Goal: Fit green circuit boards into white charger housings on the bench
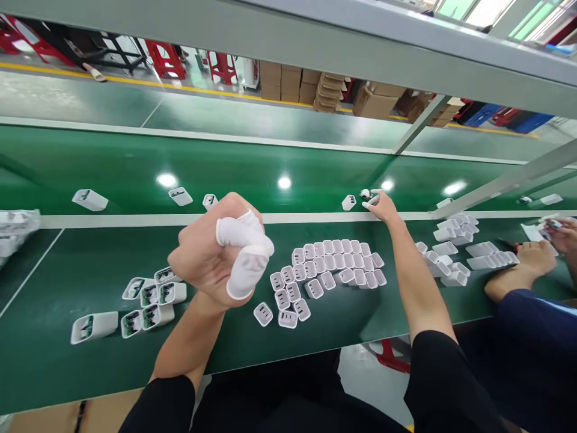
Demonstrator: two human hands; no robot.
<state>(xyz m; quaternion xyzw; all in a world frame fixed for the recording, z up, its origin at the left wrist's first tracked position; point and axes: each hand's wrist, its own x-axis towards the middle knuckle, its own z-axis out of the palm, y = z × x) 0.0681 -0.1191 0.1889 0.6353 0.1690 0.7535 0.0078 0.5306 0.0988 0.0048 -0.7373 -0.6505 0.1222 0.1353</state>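
Note:
My left hand (220, 252) is raised over the bench, curled closed, with white covers on the thumb and a finger. Whatever it may hold is hidden. My right hand (383, 207) reaches to the far green strip, its white-tipped fingers apart beside a small white-and-dark part (365, 193). Left of that part stands a white charger housing (348, 202). Between my arms, rows of white housings (333, 261) show slotted ends. Left of my left forearm lie several open housings (153, 296) with green and dark parts inside.
A pale rail (306, 218) divides the bench from the green strip, where more housings (90, 199) lie. At right, a co-worker's hands (536, 255) are near more white housings (491, 255). A grey beam (315, 36) crosses overhead. A plastic bag (18, 231) sits at far left.

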